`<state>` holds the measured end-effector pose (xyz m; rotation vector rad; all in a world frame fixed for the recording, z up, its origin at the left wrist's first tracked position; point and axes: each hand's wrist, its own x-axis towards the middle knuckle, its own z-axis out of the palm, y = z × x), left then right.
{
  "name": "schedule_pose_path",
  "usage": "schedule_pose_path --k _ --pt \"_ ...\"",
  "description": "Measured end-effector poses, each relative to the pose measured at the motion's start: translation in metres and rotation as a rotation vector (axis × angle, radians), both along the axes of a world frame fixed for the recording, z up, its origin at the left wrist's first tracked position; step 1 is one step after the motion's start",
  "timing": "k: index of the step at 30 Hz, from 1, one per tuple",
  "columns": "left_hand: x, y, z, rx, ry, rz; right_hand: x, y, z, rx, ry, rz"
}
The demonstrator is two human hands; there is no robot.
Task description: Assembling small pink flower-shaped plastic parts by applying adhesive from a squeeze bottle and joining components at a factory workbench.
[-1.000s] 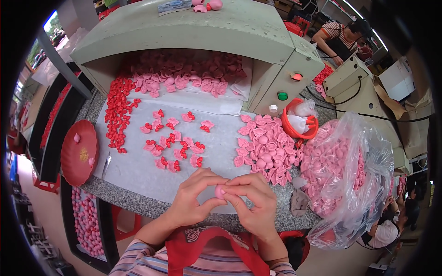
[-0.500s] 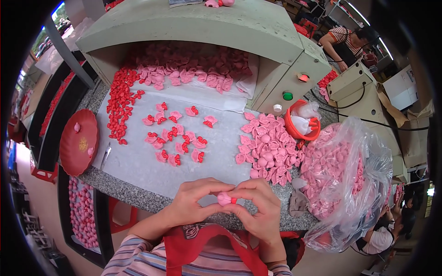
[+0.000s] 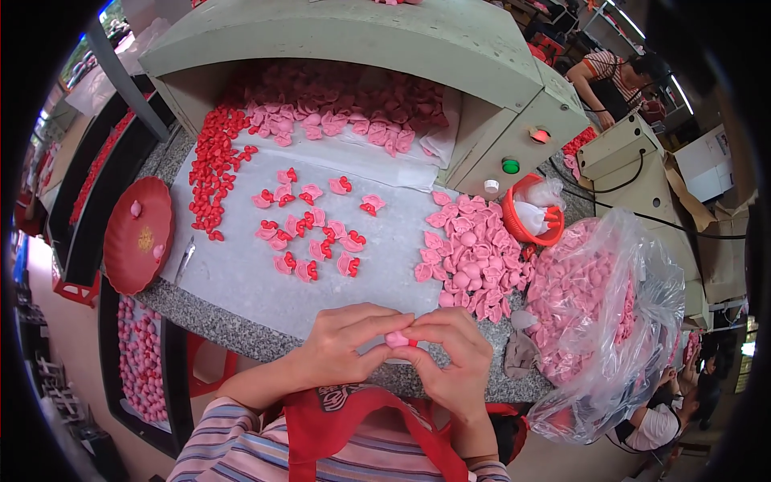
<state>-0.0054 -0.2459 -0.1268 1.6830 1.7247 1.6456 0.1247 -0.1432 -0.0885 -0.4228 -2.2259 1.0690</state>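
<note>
Both hands meet at the near edge of the counter (image 3: 241,309), fingertips pressed together over 1 small pink piece (image 3: 397,339). The left hand (image 3: 341,345) comes in from 7 o'clock, wrist low, knuckles up, its fingers curled rightward so the tips pinch the piece's left side. The right hand (image 3: 454,357) rises from 5 o'clock, its fingers bent over the top and its thumb tucked under, closing on the piece's right side where a bit of red shows. Each grip is clamped on the piece, which sits between the 2 sets of fingertips, just above the counter's speckled rim.

At 12 o'clock from the hands, on a white sheet (image 3: 241,273), lie scattered pink-and-red assembled pieces (image 3: 313,233). A heap of plain pink parts (image 3: 474,253) lies at 1 o'clock, a strip of small red parts (image 3: 210,173) at 11 o'clock. A red round tray (image 3: 136,237) rests at 10 o'clock, and a clear plastic bag of pink parts (image 3: 594,313) bulges at 3 o'clock, with a red basket (image 3: 534,217) above it.
</note>
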Motion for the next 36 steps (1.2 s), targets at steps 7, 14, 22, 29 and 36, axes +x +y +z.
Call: schedule_pose_path --k 7,14,22,29,36 --pt "0.002 0.002 -0.008 0.030 0.014 0.023 -0.001 -0.001 -0.006 0.026 0.003 -0.034" --pt "0.002 0.000 -0.003 -0.059 -0.005 0.011 -0.003 -0.001 -0.010 0.000 -0.005 -0.035" --pt "0.000 0.003 -0.013 -0.107 0.053 -0.003 -0.005 -0.002 -0.017 0.086 -0.010 -0.057" --pt "0.005 -0.003 -0.028 -0.033 -0.807 -0.304 0.003 -0.010 0.000 0.016 0.020 -0.129" --pt "0.012 -0.005 -0.028 -0.048 -0.991 -0.344 0.006 -0.008 -0.007 -0.044 -0.061 0.010"
